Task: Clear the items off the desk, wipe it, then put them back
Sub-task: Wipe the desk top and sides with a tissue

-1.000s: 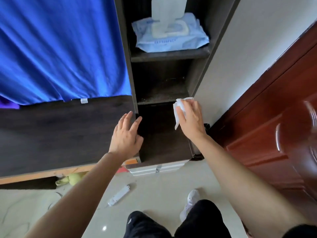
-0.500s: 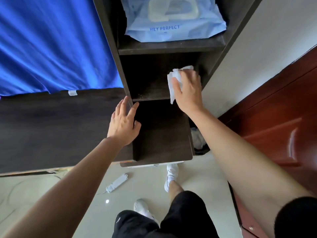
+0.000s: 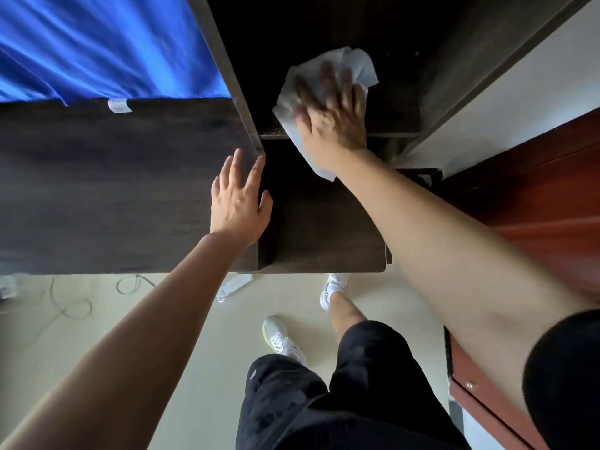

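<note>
The dark wooden desk (image 3: pixel 113 190) fills the left and middle of the head view, with a dark shelf unit (image 3: pixel 399 102) rising at its right end. My right hand (image 3: pixel 331 115) reaches into the lower shelf compartment and presses a white wipe (image 3: pixel 354 64) flat against the shelf board with spread fingers. The hand looks blurred. The wipe sticks out above the fingers and below the wrist. My left hand (image 3: pixel 238 199) rests flat on the desk top beside the shelf's upright panel, fingers straight, holding nothing.
A blue curtain (image 3: pixel 104 43) hangs behind the desk. A red-brown wooden door (image 3: pixel 535 196) stands at the right. On the pale floor lie a white power strip (image 3: pixel 233 287) and loose cables (image 3: pixel 65 306), near my feet in white shoes.
My right hand has pushed the wipe further up and into the shelf compartment. The view has tilted down, so the wipe pack on the upper shelf is out of sight. My left hand stays on the desk.
</note>
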Demonstrator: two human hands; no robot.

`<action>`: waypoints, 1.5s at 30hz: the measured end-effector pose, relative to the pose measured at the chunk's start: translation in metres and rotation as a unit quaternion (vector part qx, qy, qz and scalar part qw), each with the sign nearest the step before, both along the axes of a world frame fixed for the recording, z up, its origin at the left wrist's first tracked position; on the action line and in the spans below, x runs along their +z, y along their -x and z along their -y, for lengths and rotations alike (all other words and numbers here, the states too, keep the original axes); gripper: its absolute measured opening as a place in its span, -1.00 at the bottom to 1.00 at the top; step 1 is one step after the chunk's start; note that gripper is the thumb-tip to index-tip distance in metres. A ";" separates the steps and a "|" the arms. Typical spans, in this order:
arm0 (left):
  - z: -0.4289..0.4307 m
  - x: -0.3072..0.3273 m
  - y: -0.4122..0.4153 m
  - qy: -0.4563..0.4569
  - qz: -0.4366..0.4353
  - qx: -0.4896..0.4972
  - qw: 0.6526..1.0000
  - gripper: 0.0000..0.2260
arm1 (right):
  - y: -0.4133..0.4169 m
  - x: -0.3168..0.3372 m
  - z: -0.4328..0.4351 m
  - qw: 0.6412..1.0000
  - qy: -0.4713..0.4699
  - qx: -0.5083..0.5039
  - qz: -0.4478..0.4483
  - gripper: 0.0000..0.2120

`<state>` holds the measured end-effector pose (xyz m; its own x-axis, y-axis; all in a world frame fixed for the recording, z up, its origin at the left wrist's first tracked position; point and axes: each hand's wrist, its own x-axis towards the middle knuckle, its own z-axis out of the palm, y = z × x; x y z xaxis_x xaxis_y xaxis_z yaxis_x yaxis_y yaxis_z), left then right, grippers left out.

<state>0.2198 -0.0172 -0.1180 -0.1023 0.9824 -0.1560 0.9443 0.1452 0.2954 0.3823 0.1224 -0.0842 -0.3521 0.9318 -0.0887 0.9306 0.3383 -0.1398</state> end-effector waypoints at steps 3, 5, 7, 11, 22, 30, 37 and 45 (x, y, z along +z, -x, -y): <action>0.008 -0.008 0.006 0.002 -0.029 -0.007 1.000 -0.46 | 0.035 0.004 0.011 0.998 -0.001 0.062 0.022 -0.43; 0.012 -0.015 0.006 0.008 -0.042 -0.015 0.999 -0.44 | 0.030 0.005 0.018 0.995 0.007 0.095 0.027 -0.46; 0.013 -0.021 0.003 0.016 -0.048 -0.016 0.999 -0.41 | 0.005 0.004 0.022 0.994 0.011 0.105 0.009 -0.50; 0.019 -0.032 -0.003 0.028 -0.047 -0.009 0.998 -0.38 | -0.065 0.002 0.021 1.000 0.021 0.015 -0.013 -0.50; 0.040 -0.041 0.002 0.035 -0.057 -0.021 0.998 -0.36 | 0.035 0.004 -0.005 0.999 0.024 -0.006 0.022 -0.36; 0.039 -0.040 -0.009 0.047 -0.056 -0.020 0.997 -0.34 | 0.013 -0.002 0.024 0.999 -0.013 0.039 0.012 -0.45; 0.042 -0.038 -0.006 0.054 -0.073 -0.043 0.995 -0.33 | -0.044 -0.007 -0.003 0.988 0.005 -0.154 -0.007 -0.31; 0.039 -0.035 0.001 0.053 -0.048 -0.024 0.997 -0.37 | 0.047 0.000 0.016 0.998 0.032 -0.055 -0.020 -0.32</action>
